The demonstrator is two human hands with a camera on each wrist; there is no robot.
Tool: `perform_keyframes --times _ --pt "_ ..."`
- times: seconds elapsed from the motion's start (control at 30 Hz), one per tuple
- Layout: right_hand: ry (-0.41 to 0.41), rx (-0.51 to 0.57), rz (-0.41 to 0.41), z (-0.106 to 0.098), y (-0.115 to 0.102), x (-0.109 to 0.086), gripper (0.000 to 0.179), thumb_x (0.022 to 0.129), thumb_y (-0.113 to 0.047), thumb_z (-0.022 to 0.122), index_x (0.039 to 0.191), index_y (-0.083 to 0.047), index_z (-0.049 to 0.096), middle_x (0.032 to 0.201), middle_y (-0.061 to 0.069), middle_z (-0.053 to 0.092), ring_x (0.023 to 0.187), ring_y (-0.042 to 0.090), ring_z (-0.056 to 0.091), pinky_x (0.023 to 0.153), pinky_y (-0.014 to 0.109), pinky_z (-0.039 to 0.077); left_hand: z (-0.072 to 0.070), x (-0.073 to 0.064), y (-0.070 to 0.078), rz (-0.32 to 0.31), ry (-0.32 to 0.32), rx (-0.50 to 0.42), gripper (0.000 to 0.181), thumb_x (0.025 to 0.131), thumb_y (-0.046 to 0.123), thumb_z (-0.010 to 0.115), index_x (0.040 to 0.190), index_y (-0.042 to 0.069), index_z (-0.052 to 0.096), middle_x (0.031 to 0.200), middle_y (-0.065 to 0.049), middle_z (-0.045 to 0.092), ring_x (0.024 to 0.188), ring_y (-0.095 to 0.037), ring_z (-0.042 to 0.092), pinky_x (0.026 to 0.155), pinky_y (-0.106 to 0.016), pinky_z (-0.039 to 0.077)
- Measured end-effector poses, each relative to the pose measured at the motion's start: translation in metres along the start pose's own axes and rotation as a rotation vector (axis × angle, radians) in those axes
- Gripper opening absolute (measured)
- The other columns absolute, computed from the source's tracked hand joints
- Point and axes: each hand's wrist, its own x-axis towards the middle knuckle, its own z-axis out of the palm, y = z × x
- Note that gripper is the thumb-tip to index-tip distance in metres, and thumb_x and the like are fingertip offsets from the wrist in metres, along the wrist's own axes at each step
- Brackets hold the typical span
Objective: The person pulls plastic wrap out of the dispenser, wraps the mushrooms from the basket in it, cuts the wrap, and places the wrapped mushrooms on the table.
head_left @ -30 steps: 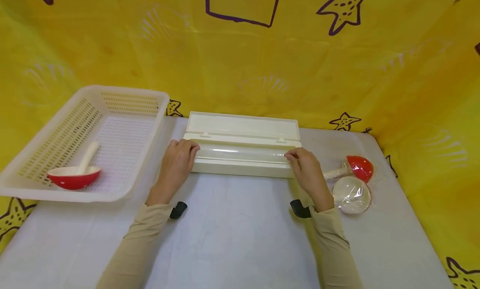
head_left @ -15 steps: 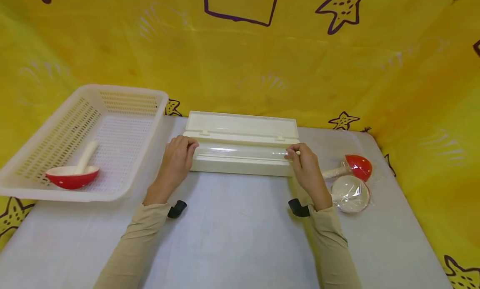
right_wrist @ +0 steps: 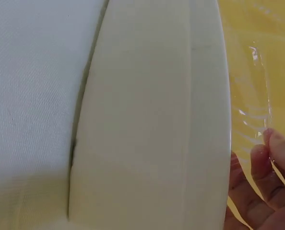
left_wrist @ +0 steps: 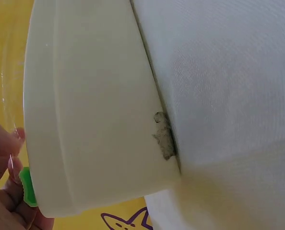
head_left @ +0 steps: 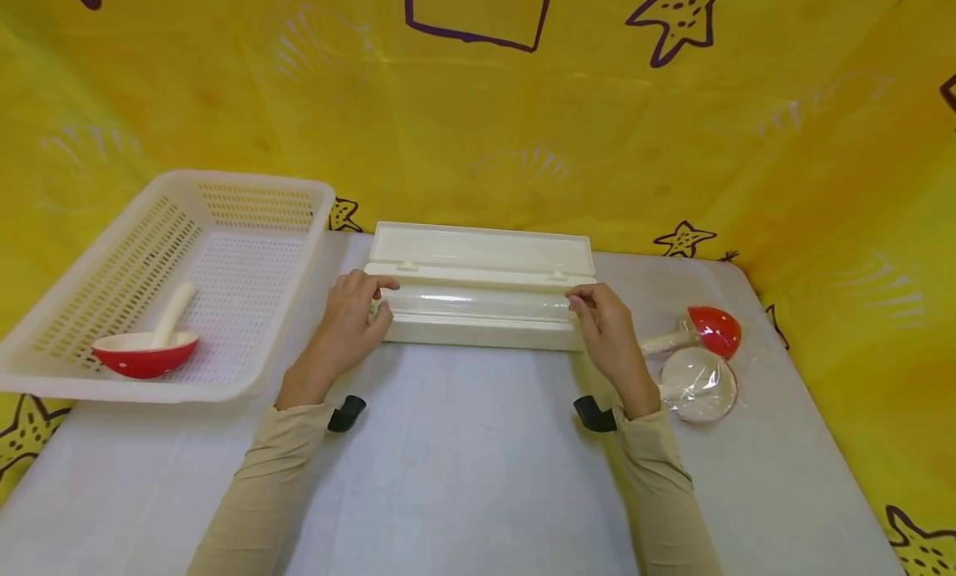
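A cream cling film dispenser [head_left: 478, 331] lies on the table with its lid [head_left: 481, 248] raised at the back. Clear cling film [head_left: 478, 302] stretches across it from side to side. My left hand [head_left: 347, 319] is at the dispenser's left end, its thumb and index finger apart near the film. In the left wrist view a green tab [left_wrist: 28, 187] shows on the dispenser's edge beside those fingers. At the other end, my right hand [head_left: 608, 327] pinches the film's edge between thumb and index finger; the right wrist view shows the film [right_wrist: 257, 96] rising from that pinch.
On the left, a white plastic basket [head_left: 299, 285] contains a red ladle [head_left: 145, 362] with a white handle. Two similar ladles wrapped in clear film, one bowl up [head_left: 698, 385] and one showing its red back [head_left: 714, 331], lie right of my right hand. A yellow patterned cloth hangs behind.
My left thumb and index finger, together at the film before, have spread apart, and the left hand has shifted slightly. The right hand stays nearly in place.
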Motion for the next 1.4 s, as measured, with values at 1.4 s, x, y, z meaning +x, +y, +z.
perform_keyframes --times 1.4 --pt "0.061 -0.185 0.011 -0.0072 0.0011 -0.0023 0.017 0.081 -0.008 0.081 0.09 0.003 0.072 0.084 0.017 0.07 0.077 0.031 0.066 0.072 0.045 0.055 0.0031 -0.0008 -0.005 0.117 0.137 0.161 0.008 0.084 0.005 0.077 0.088 0.0 0.073 0.083 -0.015 0.067 0.077 -0.033 0.055 0.071 -0.039 0.044"
